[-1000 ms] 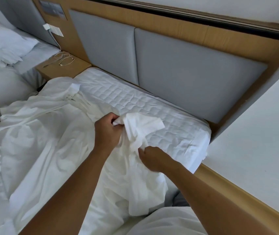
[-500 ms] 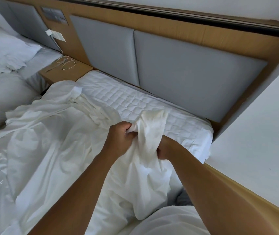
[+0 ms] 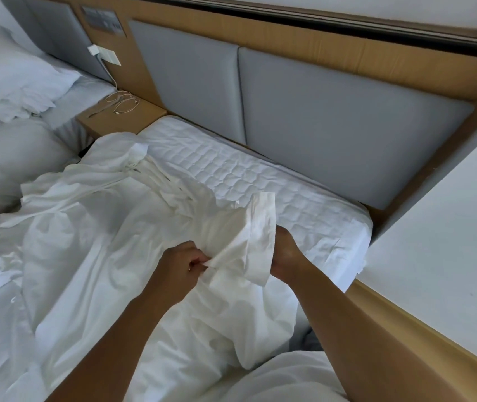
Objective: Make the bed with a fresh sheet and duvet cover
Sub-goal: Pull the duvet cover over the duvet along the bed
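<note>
Covering half the quilted mattress (image 3: 275, 184), a rumpled sheet (image 3: 100, 242); grey headboard (image 3: 333, 117) behind.

Left hand (image 3: 177, 269) pinches an edge of the crumpled white sheet (image 3: 95, 242); right hand (image 3: 286, 253) holds the raised flap just beside it — fingers hidden behind the fabric. Quilted mattress (image 3: 275, 184) shows beyond, against the grey padded headboard (image 3: 341, 117).

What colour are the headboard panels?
The panels are plain grey, set in a tan wood frame; the head view shows them.
</note>
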